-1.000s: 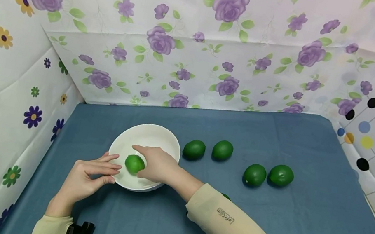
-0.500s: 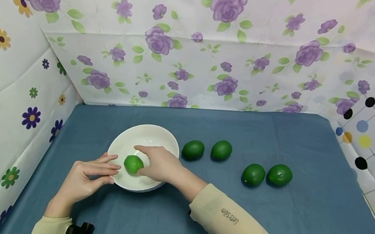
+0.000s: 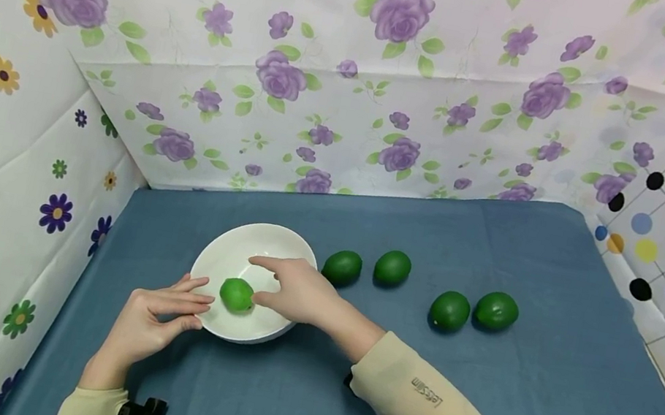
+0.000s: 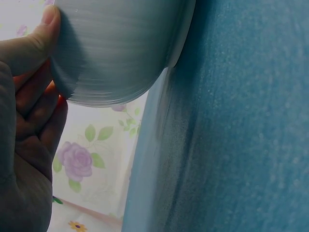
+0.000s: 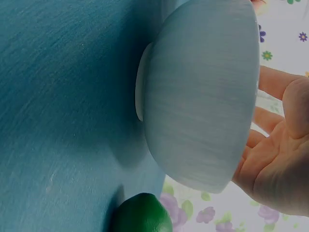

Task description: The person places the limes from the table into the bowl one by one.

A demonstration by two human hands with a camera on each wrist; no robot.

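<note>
In the head view a white bowl (image 3: 245, 326) stands on the blue cloth with one bright green lime (image 3: 236, 294) in it. My left hand (image 3: 156, 314) holds the bowl's left rim, fingers over the edge and thumb against the outside; the left wrist view shows the thumb (image 4: 46, 29) on the bowl's side. Over the bowl's right part is my right hand (image 3: 300, 292), index finger stretched out and thumb tip right beside the lime. From the right wrist view, that hand's fingers reach over the rim, and the bowl (image 5: 203, 96) hides their tips.
Two dark green limes, a nearer one (image 3: 342, 268) and its neighbour (image 3: 392, 268), lie just right of the bowl. Another pair, a left lime (image 3: 450, 311) and a right lime (image 3: 497, 311), sits farther right. Flowered sheets (image 3: 320, 124) close off the back and left sides.
My right hand has loosened from the lime and shifted slightly right; the lime stays in the bowl. A lime edge seen earlier behind the right sleeve is now hidden. The left hand keeps its hold.
</note>
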